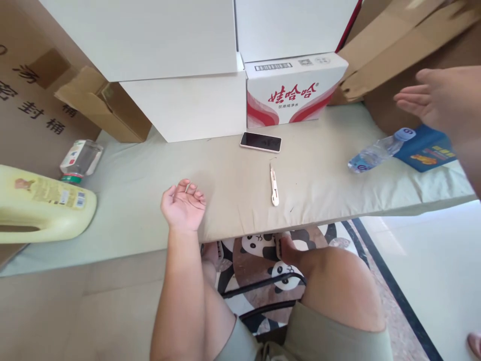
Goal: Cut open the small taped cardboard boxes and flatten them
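Observation:
My left hand [184, 204] rests palm up on the front of the cloth-covered surface [233, 185], its fingers loosely curled and apart, holding nothing. Raised at the right is my right hand [439, 100], fingers stretched out and nothing visible in it. Below it in the picture, a clear plastic water bottle [379, 151] lies on its side, beside a blue package [426, 149]. Between the hands lies a white utility knife [274, 186]. A phone [260, 142] with a dark screen lies just behind the knife.
White cartons [180, 105] stand along the back, one with red lettering [291, 95]. Brown cardboard [391, 45] leans at the back right; an open cardboard box [108, 108] sits left. A yellow jug [48, 210] and a green-capped bottle [80, 158] lie at the left.

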### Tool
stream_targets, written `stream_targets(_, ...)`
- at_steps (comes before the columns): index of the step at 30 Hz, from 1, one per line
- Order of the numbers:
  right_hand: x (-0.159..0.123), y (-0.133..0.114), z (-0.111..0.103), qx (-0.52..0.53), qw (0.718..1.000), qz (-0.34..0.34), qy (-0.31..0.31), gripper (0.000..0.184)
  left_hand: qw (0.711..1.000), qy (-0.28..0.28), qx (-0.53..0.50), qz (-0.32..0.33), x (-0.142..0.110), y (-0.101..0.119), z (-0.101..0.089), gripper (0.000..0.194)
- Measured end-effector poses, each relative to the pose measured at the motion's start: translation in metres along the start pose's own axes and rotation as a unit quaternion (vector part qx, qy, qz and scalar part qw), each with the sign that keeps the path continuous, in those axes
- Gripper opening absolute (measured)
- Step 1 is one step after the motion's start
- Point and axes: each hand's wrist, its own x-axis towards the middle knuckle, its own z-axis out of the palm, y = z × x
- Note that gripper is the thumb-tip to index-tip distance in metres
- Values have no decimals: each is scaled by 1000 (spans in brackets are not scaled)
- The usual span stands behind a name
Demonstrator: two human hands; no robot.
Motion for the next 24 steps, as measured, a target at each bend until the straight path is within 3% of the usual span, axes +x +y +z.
stream_targets(3, -41, -11, 28, -18, 998, 45, -29, 15, 1000, -9, -4, 6, 0, 3, -1, 26)
stream_targets(5, -65, -9, 39, -23, 997, 27, -66, 12, 1000, -16, -8, 9, 0, 5, -3, 25)
stream_targets(9, -102, -4, 67, -49, 984, 24, -170, 7, 999, -23, -20, 13, -2, 8, -6, 24)
stream_targets(12, -127, -7, 101, -69, 967, 43, -242, 7, 998, -28, -44, 17, -7, 12, -11, 25)
stream_targets(18, -177, -10, 197, -85, 931, 4, -356, 13, 989, -75, -124, 22, -20, 34, -30, 32)
stream_targets(24, -249, -23, 318, -131, 867, -100, -470, 18, 984, -48, -172, 1, -32, 58, -57, 48)
